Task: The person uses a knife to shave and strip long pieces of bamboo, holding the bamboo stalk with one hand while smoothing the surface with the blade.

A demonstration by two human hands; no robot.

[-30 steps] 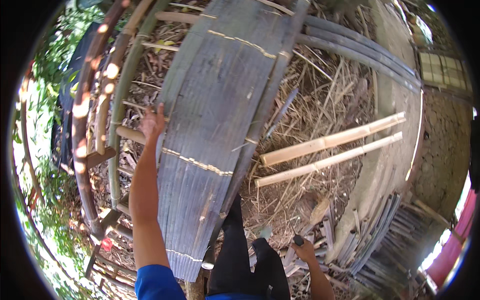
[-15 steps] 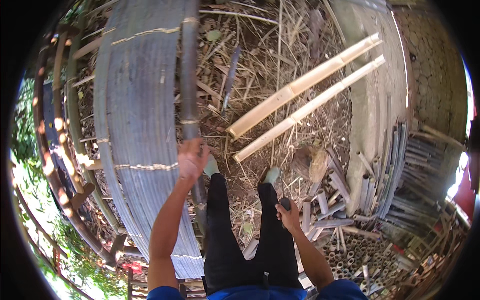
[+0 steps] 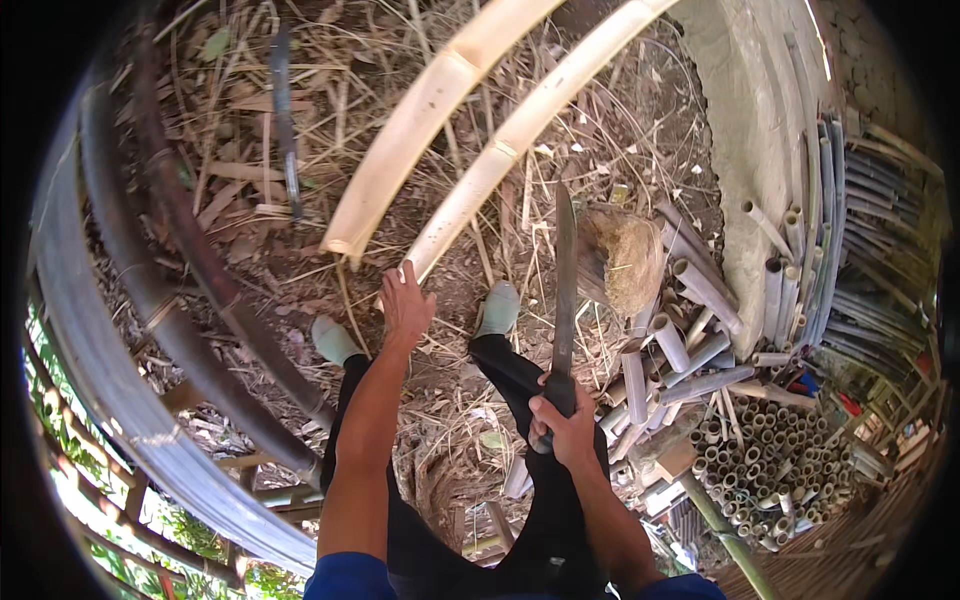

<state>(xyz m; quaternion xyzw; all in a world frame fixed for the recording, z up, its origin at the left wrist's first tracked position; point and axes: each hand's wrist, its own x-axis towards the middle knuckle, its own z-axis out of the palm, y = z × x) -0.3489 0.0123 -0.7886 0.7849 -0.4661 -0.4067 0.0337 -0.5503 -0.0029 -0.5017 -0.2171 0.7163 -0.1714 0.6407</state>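
My left hand reaches down to the near end of the narrower split bamboo piece. Its fingers are spread and appear to touch that end rather than wrap round it. Beside this piece, on the left, lies a wider split bamboo piece, pale inner side up. In my right hand is a machete, gripped by its dark handle over my right thigh. Its long blade points up and away from me. A second long blade-like tool lies on the littered ground at the far left.
A cut wood stump stands right of the machete. Behind it are loose bamboo tubes and a stacked bundle of tube ends. Dark poles and a grey slatted bamboo panel run along my left. A concrete ledge borders the right.
My left hand has left the dark pole beside the panel and moved to the narrower bamboo's end. The machete has risen into plain sight. My view has shifted, with the panel now farther left.
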